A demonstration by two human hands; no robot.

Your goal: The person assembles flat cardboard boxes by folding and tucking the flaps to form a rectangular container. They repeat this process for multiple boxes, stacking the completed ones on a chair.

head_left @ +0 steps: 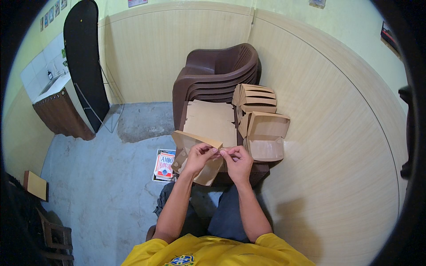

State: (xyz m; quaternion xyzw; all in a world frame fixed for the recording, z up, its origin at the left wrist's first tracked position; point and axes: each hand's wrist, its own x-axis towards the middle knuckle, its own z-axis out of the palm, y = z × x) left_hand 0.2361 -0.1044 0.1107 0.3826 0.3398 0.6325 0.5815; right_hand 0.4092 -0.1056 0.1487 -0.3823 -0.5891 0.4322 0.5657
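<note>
Shirt (222,252): yellow, along the lower edge, with a bare forearm reaching forward from each sleeve.
Left hand (199,158): thumb and fingertips pinching the carton near its right corner.
Right hand (238,162): thumb and fingertips pinching at the same corner, its tips just beside the left hand's.
Carton (193,140): brown, partly folded, one long panel standing up and tilted; it lies in front of the person, over the near end of the table.
Table (262,172): dark brown, mostly covered.
Blanks (211,116): flat brown card, piled just beyond the carton.
Open box (266,150): right of the hands, lid raised.
Nested boxes (257,95): stacked behind the open box.
Chairs (208,68): brown, stacked beyond the blanks.
Crate (156,178): on the floor (97,186), left of the carton, holding packs.
Black board (82,57): upright, far left, near the sink (51,85).
</note>
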